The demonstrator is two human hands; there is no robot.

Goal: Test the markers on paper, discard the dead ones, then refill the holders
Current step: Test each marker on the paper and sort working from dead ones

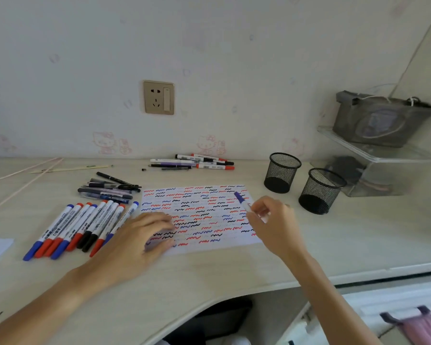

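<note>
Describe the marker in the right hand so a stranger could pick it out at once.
Start at the scribbled paper in the middle of the desk. Above its right edge, the right hand pinches a white marker with a blue cap pointing up and left. It is the only marker off the desk; all the others lie in piles.

wall socket (158, 97) | grey bag (381, 120) on clear shelf (388, 153) | sticks (23, 175)

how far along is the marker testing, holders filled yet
Testing looks well along: the paper is nearly covered in red, blue and black squiggles, and markers lie in sorted groups, a row at left and a pile by the wall. The right hand holds a blue-capped marker; the left hand steadies the paper. Both mesh holders look empty, so refilling remains.
</note>
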